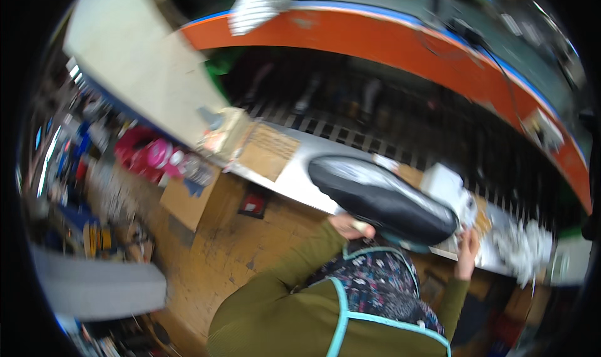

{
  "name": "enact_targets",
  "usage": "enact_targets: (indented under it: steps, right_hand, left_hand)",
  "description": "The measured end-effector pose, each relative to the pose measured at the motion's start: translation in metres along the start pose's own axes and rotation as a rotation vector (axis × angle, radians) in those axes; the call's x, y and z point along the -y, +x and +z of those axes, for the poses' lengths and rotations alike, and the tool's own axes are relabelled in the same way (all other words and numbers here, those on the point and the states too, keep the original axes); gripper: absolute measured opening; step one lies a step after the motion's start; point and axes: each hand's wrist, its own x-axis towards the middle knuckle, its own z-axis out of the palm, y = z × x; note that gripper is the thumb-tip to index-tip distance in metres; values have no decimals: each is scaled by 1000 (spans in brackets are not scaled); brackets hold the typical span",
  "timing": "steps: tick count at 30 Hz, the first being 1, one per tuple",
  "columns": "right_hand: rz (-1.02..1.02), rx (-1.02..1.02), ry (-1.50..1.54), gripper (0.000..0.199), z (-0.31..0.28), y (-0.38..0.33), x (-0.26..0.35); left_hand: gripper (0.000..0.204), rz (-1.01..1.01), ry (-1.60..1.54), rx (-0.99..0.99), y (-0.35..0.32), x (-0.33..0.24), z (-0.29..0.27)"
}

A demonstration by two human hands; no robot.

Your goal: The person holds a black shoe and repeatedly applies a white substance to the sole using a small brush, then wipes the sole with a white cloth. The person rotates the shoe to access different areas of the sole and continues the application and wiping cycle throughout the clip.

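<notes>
A large black oval object (382, 197) with a glossy top, shaped like a padded seat, lies tilted over the front edge of a pale workbench (294, 178). My left hand (350, 225) grips its underside near the middle. My right hand (467, 245) holds its right end, close to a white block (446, 185). Both forearms are in olive-green sleeves, and a dark patterned apron (375, 288) with light blue trim covers my chest. The picture is blurred and tilted.
Flat cardboard pieces (269, 150) lie on the bench at the left. Crumpled white material (523, 247) sits at the bench's right end. An orange curved panel (388, 41) arches behind a dark slatted bed. A cardboard box (186, 200) and pink items (150, 153) stand on the yellowish floor (225, 250).
</notes>
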Motion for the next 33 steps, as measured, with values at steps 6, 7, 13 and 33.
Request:
enact_targets:
  steps: [6, 7, 13, 33]
  right_hand:
    - [-25, -248, -441, 22, 17, -31, -36]
    - [-13, -253, -506, 21, 18, -33, -39]
    - [-138, -320, -846, 7, 48, -28, -36]
    - [542, 46, 100, 22, 33, -9, -62]
  left_hand:
    - [65, 550, 596, -145, 11, -45, 15]
    - [61, 607, 628, -167, 12, -50, 5]
    - [49, 892, 1099, -257, 41, -66, 32]
    - [70, 590, 1088, -325, 49, -54, 76]
